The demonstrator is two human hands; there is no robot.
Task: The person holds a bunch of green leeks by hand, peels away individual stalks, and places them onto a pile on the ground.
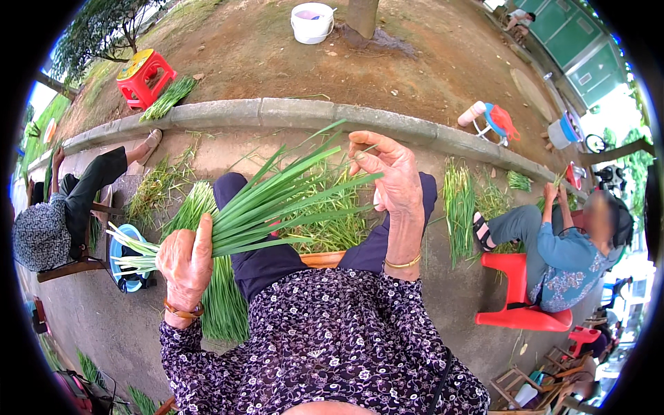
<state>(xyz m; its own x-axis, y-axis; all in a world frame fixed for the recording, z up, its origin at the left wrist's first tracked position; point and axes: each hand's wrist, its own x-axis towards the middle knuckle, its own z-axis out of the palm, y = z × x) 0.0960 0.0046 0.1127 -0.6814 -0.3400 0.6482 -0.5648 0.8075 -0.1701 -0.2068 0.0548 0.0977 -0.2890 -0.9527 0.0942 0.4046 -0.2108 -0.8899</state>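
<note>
My left hand [184,261] is closed around the pale stem ends of a bunch of garlic chives [273,207]. The long green leaves fan out up and to the right over my lap. Close to the leaf tips, my right hand [391,169] is raised with thumb and fingers pinched together; what they hold, if anything, is too small to make out. Beside my left knee lies a thick pile of chives [225,304], partly hidden by my left hand and leg. Loose yellowish-green leaves [328,232] cover the ground between my knees.
A light-blue basin [117,247] stands left of my left hand. Seated people are at the left [52,225] and on a red chair [512,311] at the right. More chives [458,207] lie right of my knee. A stone curb [297,113] crosses ahead, with a white bucket [311,26] beyond.
</note>
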